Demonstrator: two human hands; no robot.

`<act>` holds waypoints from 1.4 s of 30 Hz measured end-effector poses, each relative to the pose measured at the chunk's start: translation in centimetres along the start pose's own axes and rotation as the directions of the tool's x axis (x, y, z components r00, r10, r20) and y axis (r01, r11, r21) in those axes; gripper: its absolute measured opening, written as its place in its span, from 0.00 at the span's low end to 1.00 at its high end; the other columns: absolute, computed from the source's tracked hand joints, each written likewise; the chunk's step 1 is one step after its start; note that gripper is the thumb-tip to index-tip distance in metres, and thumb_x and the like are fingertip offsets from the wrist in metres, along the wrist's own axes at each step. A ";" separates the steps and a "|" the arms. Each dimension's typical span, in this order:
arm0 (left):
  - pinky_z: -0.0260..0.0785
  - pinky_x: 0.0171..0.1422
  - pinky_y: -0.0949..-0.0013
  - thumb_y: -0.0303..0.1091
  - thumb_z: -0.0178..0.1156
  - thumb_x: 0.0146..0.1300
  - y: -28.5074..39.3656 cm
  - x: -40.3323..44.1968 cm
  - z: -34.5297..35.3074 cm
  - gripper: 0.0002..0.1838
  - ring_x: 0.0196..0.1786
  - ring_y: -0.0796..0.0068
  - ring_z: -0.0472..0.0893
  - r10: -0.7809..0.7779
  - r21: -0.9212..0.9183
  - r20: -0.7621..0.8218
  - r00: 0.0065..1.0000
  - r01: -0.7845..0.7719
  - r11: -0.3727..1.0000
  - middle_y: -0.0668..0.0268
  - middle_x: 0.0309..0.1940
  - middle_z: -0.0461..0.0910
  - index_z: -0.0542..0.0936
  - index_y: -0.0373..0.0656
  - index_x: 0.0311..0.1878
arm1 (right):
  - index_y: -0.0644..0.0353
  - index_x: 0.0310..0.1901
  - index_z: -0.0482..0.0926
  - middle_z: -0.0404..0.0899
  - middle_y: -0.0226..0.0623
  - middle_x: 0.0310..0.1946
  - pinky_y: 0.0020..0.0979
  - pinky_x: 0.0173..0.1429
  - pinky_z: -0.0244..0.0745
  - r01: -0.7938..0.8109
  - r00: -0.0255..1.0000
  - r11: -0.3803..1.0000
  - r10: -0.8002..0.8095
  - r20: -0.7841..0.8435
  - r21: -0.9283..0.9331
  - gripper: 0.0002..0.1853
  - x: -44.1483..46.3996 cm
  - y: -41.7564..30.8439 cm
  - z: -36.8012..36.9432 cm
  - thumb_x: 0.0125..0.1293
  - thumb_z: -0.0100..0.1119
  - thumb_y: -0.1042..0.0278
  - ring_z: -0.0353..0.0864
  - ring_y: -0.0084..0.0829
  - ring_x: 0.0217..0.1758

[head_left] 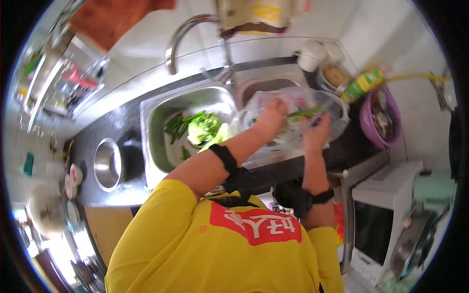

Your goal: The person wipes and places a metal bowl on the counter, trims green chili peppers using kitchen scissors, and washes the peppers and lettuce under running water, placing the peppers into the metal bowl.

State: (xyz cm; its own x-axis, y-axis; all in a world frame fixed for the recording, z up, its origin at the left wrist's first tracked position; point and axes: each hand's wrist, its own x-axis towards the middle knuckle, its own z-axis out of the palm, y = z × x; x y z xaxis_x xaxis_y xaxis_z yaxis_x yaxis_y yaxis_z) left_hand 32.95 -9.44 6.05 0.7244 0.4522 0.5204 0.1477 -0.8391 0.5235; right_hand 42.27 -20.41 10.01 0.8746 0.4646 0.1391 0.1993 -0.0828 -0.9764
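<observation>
My left hand (273, 116) is closed at the left end of a long green vegetable stalk (304, 113), over a thin see-through plastic bag (293, 97) with red print. To its right, my right hand (318, 131) closes round a thin greyish, blade-like tool (315, 118); blur hides its exact kind. Beneath both hands the bag spreads over the right part of the sink and the counter, with pale green pieces showing inside. In the steel sink basin (161, 105) lie a light green leafy vegetable (204, 128) and several dark green pods or stalks (177, 126).
A curved faucet (188, 29) rises behind the sink. On the dark counter (132, 168) at left sits a steel bowl (108, 165). A purple basin (369, 115), a yellow-green bottle (362, 84) and white canisters (311, 56) stand at right. Below is a white microwave-like appliance (381, 200).
</observation>
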 end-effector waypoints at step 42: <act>0.68 0.48 0.65 0.26 0.52 0.56 -20.6 -4.6 -18.4 0.26 0.43 0.60 0.76 -0.272 -0.153 0.112 0.956 0.287 0.946 0.49 0.48 0.70 0.61 0.38 0.59 | 0.62 0.56 0.62 0.68 0.30 0.22 0.24 0.28 0.64 -0.869 0.038 0.472 0.359 0.932 -0.147 0.41 -14.0 -0.1 16.0 0.54 0.47 0.31 0.67 0.23 0.22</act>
State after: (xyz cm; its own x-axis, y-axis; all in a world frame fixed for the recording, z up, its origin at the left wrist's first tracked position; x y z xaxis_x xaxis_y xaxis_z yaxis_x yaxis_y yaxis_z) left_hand 14.22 11.35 5.26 0.7276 0.6266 0.2791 0.2449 -0.6173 0.7477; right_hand 22.93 -12.81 5.49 -0.3076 0.8099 -0.4995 -0.6013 -0.5723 -0.5576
